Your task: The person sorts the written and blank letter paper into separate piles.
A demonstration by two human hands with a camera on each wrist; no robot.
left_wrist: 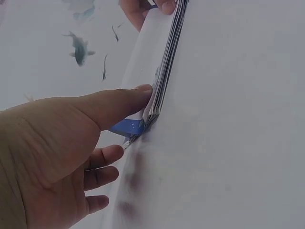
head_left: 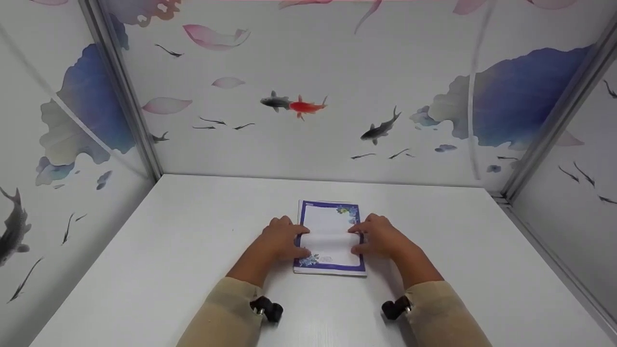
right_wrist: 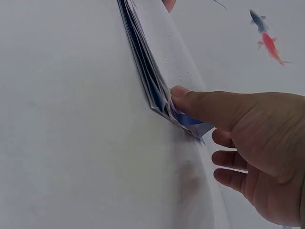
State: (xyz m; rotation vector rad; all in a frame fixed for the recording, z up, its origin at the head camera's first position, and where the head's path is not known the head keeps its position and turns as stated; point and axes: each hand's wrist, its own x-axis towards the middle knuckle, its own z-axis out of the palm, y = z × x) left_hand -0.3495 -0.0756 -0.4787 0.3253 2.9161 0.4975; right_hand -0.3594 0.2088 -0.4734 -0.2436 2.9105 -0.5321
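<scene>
A stack of blue-bordered papers (head_left: 328,219) lies near the middle of the white table, with printed flowers at two corners. A crease or bend crosses its top sheet between the hands. My left hand (head_left: 282,238) grips the left edge, the thumb (left_wrist: 140,93) on top and the other fingers lower and curled. From the other side my right hand (head_left: 383,237) pinches the right edge, its thumb (right_wrist: 183,95) pressing the top near the corner. In both wrist views several layers show along the stack's edge. The index fingertips are partly hidden behind the stack.
The white table (head_left: 168,270) meets a white back wall (head_left: 313,149) printed with fish, petals and blue leaves. Side panels with metal posts (head_left: 125,91) stand left and right. Each beige sleeve (head_left: 221,308) carries a small black clamp (head_left: 267,309) at the cuff.
</scene>
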